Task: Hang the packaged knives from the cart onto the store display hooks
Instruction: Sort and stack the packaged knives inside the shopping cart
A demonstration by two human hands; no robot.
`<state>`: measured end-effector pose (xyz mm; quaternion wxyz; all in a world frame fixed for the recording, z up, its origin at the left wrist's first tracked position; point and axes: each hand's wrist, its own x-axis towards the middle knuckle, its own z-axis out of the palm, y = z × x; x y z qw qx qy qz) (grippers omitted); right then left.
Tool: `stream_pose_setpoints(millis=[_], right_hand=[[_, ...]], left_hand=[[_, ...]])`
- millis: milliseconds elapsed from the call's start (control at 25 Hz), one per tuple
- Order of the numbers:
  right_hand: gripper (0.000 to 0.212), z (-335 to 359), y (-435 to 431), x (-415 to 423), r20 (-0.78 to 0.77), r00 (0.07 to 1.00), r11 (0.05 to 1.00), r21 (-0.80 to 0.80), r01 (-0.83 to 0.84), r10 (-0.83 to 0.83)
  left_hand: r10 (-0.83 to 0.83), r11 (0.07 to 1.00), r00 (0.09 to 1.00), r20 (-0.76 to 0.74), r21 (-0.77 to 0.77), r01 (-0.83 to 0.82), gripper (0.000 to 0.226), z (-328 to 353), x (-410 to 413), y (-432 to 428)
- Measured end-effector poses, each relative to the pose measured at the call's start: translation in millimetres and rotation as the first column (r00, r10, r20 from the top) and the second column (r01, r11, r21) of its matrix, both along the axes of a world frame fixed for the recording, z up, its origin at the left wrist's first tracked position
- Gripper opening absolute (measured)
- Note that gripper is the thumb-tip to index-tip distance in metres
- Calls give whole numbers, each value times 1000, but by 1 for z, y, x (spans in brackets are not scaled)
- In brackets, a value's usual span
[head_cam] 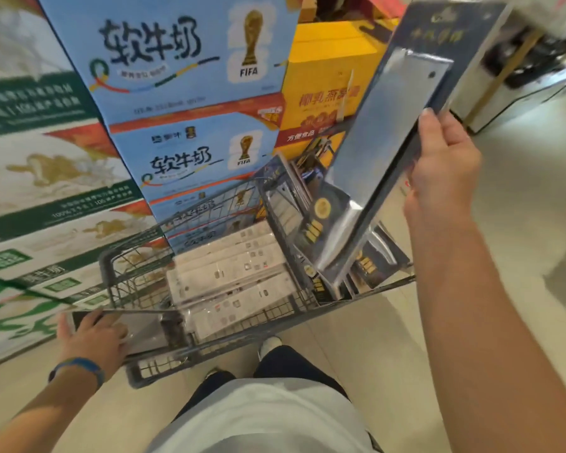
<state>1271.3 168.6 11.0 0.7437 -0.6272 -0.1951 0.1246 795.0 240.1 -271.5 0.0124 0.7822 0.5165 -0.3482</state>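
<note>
Early on: the right hand (445,168) grips one packaged knife (389,142) at two o'clock, the left hand (92,338) lies flat on the cart (107,263), where more knives (304,220) wait unhung.

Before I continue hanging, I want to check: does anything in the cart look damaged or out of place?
Nothing looks damaged or spilled. The packaged knives in the shopping cart stand loosely on end and lean at different angles, beside stacked white boxes. The right hand holds one packaged cleaver, tilted.
</note>
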Motion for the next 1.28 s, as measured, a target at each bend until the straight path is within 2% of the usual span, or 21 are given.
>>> stream_pose_setpoints(millis=[80, 160, 200, 280, 320, 360, 400, 520, 560, 640, 680, 720, 800, 880, 960, 1040, 1120, 1200, 1280], right_hand=[[16, -17, 5, 14, 154, 987, 992, -111, 59, -42], [14, -56, 18, 18, 199, 980, 943, -328, 65, 2], [20, -81, 22, 19, 185, 982, 874, -482, 65, 29], [37, -131, 21, 17, 50, 990, 656, -753, -48, 130], [48, -151, 18, 13, -31, 981, 543, -829, -132, 191], [57, -166, 14, 9, -74, 967, 470, -863, -185, 244], [62, -176, 12, 7, -83, 953, 438, -874, -210, 292], [61, -179, 5, -6, -38, 934, 417, -888, -195, 356], [55, -175, 0, -14, 21, 948, 445, -886, -129, 317], [31, -166, -14, -39, 185, 942, 584, -812, -14, 280], [29, -162, -21, -59, 203, 917, 636, -769, -68, 344], [34, -161, -27, -81, 175, 873, 639, -746, -184, 456], [41, -169, -33, -122, 83, 718, 509, -762, -402, 691], [47, -188, -31, -153, 2, 547, 311, -824, -473, 837], [42, -214, -26, -171, -133, 427, 127, -840, -528, 895], [38, -244, -23, -176, -246, 321, -63, -870, -489, 915], [36, -277, -19, -175, -346, 235, -242, -893, -380, 908], [33, -306, -16, -171, -397, 213, -328, -896, -298, 893], [31, -333, -13, -168, -414, 206, -365, -900, -238, 887]], left_hand=[[1, 1000, 1000, 16, 1, -1, 41, -1, -3, -1], [-3, 1000, 1000, 4, 0, 3, 41, -2, -3, -2], [-2, 1000, 1000, -9, -3, 2, 40, -2, -3, -3], [0, 1000, 999, -38, -2, 0, 41, -4, -3, -5], [-4, 1000, 998, -58, 1, 4, 42, -6, -4, -7], [-7, 1000, 997, -74, -2, 7, 43, -8, -5, -7], [-5, 1000, 996, -86, -11, 4, 44, -9, -6, -8], [29, 999, 995, -92, -26, -32, 41, -6, -5, -12], [44, 999, 995, -91, -26, -47, 40, -4, -4, -12], [77, 996, 993, -95, -30, -80, 40, 1, 0, -14], [85, 996, 992, -94, -26, -87, 41, 4, 2, -14], [92, 995, 992, -87, -21, -95, 42, 6, 4, -14], [114, 993, 993, -36, -8, -114, 41, 10, 6, -17], [129, 991, 990, 50, 37, -131, 39, 11, 6, -20], [128, 987, 985, 120, 86, -139, 38, 11, 5, -25], [115, 979, 975, 190, 144, -144, 38, 7, 4, -27], [113, 970, 961, 253, 183, -162, 37, 4, 4, -26], [92, 960, 942, 322, 222, -169, 37, 3, 4, -27], [40, 941, 912, 409, 290, -171, 37, 0, 4, -29]])
